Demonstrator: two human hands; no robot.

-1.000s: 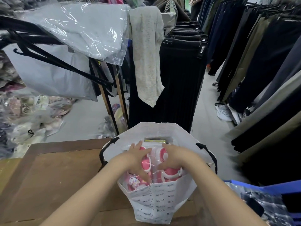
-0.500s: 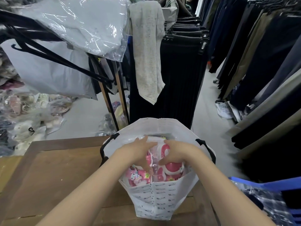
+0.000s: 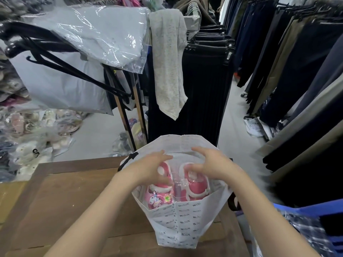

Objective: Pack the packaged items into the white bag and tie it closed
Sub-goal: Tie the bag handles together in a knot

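White printed bag with black handles (image 3: 178,221) stands open at the brown wooden table's (image 3: 65,191) right edge, pink plastic-wrapped packs (image 3: 196,186) inside, below the rim. Right hand (image 3: 211,164) hovers over the mouth, fingers loosely curled, empty. Left hand (image 3: 148,168) is on the packs, grasp can't tell. Blue plastic crate (image 3: 306,208) just right; wide tabletop left.

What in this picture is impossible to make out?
Head view only.
Whether the left hand or right hand grips anything: motion blur.
What lies beneath the pink packages: hidden by them and the wall of the white bag.
The bag's right handle: mostly behind the right forearm.
The blue crate: cut off by the right edge.
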